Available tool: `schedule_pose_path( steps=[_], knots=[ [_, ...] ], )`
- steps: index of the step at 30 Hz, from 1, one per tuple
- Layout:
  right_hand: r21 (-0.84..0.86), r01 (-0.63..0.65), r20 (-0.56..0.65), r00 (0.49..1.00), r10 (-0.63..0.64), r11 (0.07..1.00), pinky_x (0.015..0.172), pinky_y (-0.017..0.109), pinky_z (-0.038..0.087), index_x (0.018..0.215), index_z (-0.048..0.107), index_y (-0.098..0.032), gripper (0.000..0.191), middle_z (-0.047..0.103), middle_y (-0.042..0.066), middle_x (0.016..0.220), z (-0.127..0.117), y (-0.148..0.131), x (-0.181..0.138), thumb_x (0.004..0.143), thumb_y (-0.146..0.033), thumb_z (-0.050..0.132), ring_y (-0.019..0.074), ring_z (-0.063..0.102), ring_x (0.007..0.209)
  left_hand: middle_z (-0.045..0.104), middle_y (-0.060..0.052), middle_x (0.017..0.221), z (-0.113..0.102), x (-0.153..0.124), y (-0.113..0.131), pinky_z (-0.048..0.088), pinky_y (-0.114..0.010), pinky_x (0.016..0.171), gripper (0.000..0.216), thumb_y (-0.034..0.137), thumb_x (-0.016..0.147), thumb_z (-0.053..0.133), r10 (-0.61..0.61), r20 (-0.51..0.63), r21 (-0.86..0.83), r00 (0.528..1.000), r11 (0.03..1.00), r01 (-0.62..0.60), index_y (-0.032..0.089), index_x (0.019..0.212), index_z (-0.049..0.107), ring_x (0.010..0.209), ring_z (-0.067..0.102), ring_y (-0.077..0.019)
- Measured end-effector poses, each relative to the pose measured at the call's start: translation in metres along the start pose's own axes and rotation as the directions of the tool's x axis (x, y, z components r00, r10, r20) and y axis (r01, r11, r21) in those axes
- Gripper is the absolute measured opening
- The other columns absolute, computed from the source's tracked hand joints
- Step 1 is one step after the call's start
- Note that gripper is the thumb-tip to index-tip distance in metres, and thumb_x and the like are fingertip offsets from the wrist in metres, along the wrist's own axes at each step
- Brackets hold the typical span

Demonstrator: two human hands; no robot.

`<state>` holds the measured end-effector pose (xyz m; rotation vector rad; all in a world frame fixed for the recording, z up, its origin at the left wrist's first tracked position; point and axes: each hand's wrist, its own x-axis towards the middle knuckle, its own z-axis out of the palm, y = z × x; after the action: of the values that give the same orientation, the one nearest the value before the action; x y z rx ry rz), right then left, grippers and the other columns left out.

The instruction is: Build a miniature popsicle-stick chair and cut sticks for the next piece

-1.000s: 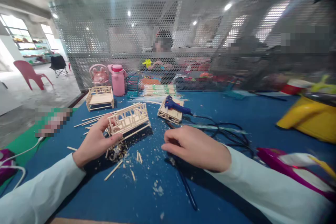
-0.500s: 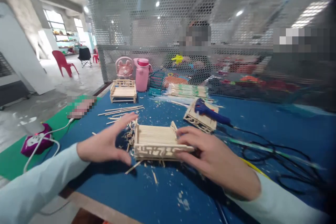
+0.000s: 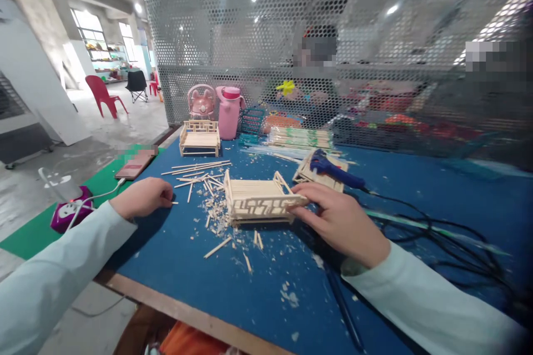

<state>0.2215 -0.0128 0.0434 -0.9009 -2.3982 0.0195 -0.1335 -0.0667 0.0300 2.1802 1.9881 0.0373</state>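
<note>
A miniature bed-like piece [image 3: 260, 202] made of thin wooden sticks stands on the blue table, its latticed side facing me. My right hand [image 3: 343, 219] pinches its right end between thumb and fingers. Off to the left, my left hand [image 3: 144, 198] rests low at the tabletop with its fingers curled together. From its fingertips pokes the end of a short wooden stick [image 3: 175, 203]; the rest is hidden by the hand. Between the hand and the miniature lie loose sticks [image 3: 197, 167] and a scatter of stick scraps [image 3: 216, 213].
A blue hot glue gun [image 3: 337, 169] lies on another stick piece [image 3: 302, 169], its black cable [image 3: 416, 227] coiled at right. Behind are a finished stick bed [image 3: 200, 144], a pink bottle [image 3: 229, 113] and packed sticks [image 3: 300, 137]. A phone [image 3: 135, 163] lies left. Beyond the mesh screen sits a person.
My left hand has left the miniature's left side, moved left and closed its fingers at the tabletop. My right hand stays on the miniature. The view has shifted slightly.
</note>
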Motion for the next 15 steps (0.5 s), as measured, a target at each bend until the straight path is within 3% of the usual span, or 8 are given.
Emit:
schedule_pose_path(
  steps=[2,4,6,7,10,13,15],
  knots=[
    [-0.009,-0.026,-0.096,0.995,0.025,1.000,0.067,0.033,0.050,0.101,0.055,-0.017,0.027,0.061,0.010,0.101,-0.004,-0.005,-0.007,0.074,-0.023,0.054,0.0196,0.061,0.080,0.064,-0.005,0.075,-0.002,-0.006,0.006,0.038,-0.027,0.066,0.022,0.030,0.078,0.045,0.010,-0.095,-0.034,0.995,0.999,-0.013,0.018,0.070,0.060,0.070,0.056,-0.0183],
    [-0.010,-0.029,-0.279,0.960,0.026,1.000,0.065,0.031,0.050,0.112,0.050,-0.017,0.042,0.057,0.011,0.107,-0.011,-0.017,-0.016,0.070,-0.019,0.057,0.0196,0.059,0.081,0.064,-0.007,0.080,-0.006,-0.020,0.026,0.038,-0.028,0.069,0.026,0.033,0.082,0.040,-0.007,-0.279,-0.147,0.960,0.989,-0.036,0.016,0.076,0.059,0.075,0.055,-0.0190],
    [0.035,0.035,-0.420,0.908,-0.017,0.999,0.066,0.029,0.048,0.106,0.055,-0.019,0.035,0.059,0.008,0.096,-0.015,-0.035,-0.027,0.071,-0.016,0.058,0.0174,0.058,0.079,0.062,-0.004,0.074,-0.010,-0.039,0.061,0.039,-0.024,0.063,0.027,0.038,0.084,0.040,-0.011,-0.333,-0.374,0.943,0.919,-0.121,0.018,0.079,0.058,0.068,0.053,-0.0153],
    [0.099,0.102,-0.422,0.905,-0.051,0.990,0.065,0.027,0.047,0.101,0.057,-0.021,0.028,0.060,0.005,0.088,-0.016,-0.046,-0.032,0.073,-0.017,0.059,0.0155,0.057,0.076,0.060,-0.002,0.069,-0.011,-0.049,0.081,0.039,-0.022,0.060,0.028,0.039,0.084,0.041,0.060,-0.271,-0.494,0.961,0.848,-0.192,0.018,0.077,0.057,0.064,0.052,-0.0134],
    [0.465,0.226,-0.185,0.970,-0.156,0.856,0.055,0.020,0.044,0.100,0.060,-0.021,0.022,0.058,0.000,0.070,-0.009,-0.073,-0.042,0.080,-0.030,0.058,0.0097,0.054,0.061,0.059,0.000,0.066,-0.003,-0.066,0.141,0.039,-0.018,0.055,0.028,0.037,0.084,0.042,0.263,-0.086,-0.745,0.961,0.623,-0.237,0.017,0.073,0.058,0.060,0.050,-0.0098],
    [0.702,0.153,-0.126,0.988,-0.089,0.696,0.054,0.018,0.043,0.097,0.063,-0.020,0.021,0.058,0.000,0.067,0.000,-0.083,-0.045,0.086,-0.032,0.050,0.0078,0.054,0.060,0.060,0.000,0.067,0.013,-0.064,0.174,0.042,-0.019,0.056,0.027,0.036,0.084,0.044,0.323,-0.044,-0.843,0.945,0.496,-0.209,0.016,0.072,0.059,0.061,0.050,-0.0094],
    [0.746,0.060,-0.105,0.994,0.028,0.663,0.059,0.020,0.045,0.085,0.066,-0.019,0.021,0.060,0.002,0.074,0.002,-0.079,-0.044,0.086,-0.031,0.049,0.0088,0.056,0.066,0.060,0.000,0.066,0.018,-0.054,0.176,0.043,-0.020,0.056,0.026,0.035,0.084,0.046,0.290,-0.113,-0.827,0.950,0.502,-0.251,0.016,0.074,0.060,0.060,0.052,-0.0097]
  ],
)
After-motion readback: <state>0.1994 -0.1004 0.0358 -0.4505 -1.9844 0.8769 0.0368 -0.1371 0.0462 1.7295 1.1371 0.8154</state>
